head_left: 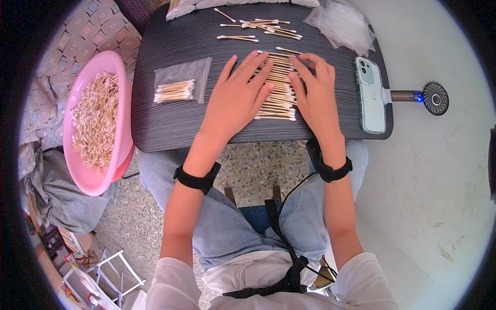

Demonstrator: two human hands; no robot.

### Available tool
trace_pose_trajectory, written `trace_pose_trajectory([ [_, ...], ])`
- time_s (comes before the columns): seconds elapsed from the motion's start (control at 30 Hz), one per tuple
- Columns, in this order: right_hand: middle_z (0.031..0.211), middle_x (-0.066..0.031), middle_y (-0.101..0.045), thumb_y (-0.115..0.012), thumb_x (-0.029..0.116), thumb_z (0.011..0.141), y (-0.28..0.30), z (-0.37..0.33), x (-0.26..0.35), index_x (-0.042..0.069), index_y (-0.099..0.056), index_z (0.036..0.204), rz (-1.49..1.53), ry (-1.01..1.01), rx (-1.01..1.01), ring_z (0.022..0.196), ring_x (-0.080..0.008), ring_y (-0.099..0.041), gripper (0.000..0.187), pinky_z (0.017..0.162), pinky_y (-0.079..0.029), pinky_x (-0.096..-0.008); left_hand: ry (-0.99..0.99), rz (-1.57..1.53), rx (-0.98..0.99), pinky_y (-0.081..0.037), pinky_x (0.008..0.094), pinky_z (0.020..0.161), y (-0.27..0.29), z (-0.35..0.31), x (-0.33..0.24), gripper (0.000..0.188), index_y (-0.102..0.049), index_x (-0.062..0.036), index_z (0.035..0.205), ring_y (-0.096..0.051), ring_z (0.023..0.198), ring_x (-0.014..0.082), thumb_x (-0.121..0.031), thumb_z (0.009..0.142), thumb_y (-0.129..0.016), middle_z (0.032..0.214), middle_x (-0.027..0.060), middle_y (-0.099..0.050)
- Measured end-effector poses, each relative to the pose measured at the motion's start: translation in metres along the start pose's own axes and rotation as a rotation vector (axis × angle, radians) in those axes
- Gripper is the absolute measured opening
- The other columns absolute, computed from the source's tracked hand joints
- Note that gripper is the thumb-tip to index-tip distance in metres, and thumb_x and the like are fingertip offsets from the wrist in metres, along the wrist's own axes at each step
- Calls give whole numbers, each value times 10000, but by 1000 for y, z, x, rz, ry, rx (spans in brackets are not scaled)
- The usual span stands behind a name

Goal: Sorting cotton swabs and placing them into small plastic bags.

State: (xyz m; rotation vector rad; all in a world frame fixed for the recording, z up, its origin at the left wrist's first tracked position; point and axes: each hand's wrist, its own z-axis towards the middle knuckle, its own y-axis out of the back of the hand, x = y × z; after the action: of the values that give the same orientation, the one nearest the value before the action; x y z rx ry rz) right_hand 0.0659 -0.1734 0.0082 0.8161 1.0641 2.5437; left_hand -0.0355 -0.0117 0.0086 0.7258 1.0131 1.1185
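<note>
A row of cotton swabs (pixel 278 98) lies side by side on the dark table, their white tips toward left and right. My left hand (pixel 233 98) rests along the row's left ends, fingers spread and partly over the sticks. At the right ends is my right hand (pixel 318 95), its fingers apart and slightly bent, thumb and index touching the tips. Neither hand holds a swab that I can make out. Left of my left hand lies a clear plastic bag (pixel 200 77) with a bundle of swabs (pixel 174 92) in or on it; I cannot tell which.
Loose swabs (pixel 268 26) are scattered farther back on the table (pixel 181 124). Clear bags (pixel 346 26) are piled at the far right. A pale phone (pixel 373 98) with a small fan (pixel 435 98) lies at the right edge. A pink basin (pixel 125 108) full of swabs stands left.
</note>
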Motion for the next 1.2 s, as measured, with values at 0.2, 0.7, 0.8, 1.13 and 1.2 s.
trace_pose_trajectory([
  [0.2,1241,-147,-557,-597,147,929,-1,6,0,5,-624,1193,-5,39,-16,1169,-349,-484,301,994,-409,-438,22,-70,-82,-266,461,1154,-7,10,6,449,-489,-59,1390,-359,1406,277,-287,1003,-479,1489,95,-432],
  [0.7,1338,-165,-560,-429,184,1025,-7,12,-6,32,-495,1366,221,24,195,1271,-332,-505,379,1103,-350,-468,38,-56,-91,-226,472,1164,-12,15,4,443,-524,-64,1368,-413,1377,240,-331,1035,-404,1426,86,-513],
  [0.8,1332,-191,-559,-425,177,1030,-4,13,0,23,-483,1374,284,-3,172,1247,-358,-521,382,1074,-383,-436,55,-62,-59,-223,472,1165,-11,14,5,441,-553,-49,1340,-418,1375,238,-332,1037,-399,1416,85,-526],
  [1.13,1384,-202,-523,-427,253,1047,-11,14,9,-4,-452,1391,576,-273,25,1279,-324,-509,429,1056,-378,-362,354,-799,-262,-250,395,1162,-7,27,-7,594,-459,66,1381,-394,1380,355,-417,1054,-349,1432,250,-464],
  [1.2,1395,-199,-512,-429,260,1047,-16,16,14,-4,-448,1394,577,-269,32,1294,-317,-496,436,1064,-369,-360,404,-949,-248,-252,374,1159,-8,30,-11,618,-432,71,1398,-385,1389,328,-434,1055,-338,1449,239,-448],
])
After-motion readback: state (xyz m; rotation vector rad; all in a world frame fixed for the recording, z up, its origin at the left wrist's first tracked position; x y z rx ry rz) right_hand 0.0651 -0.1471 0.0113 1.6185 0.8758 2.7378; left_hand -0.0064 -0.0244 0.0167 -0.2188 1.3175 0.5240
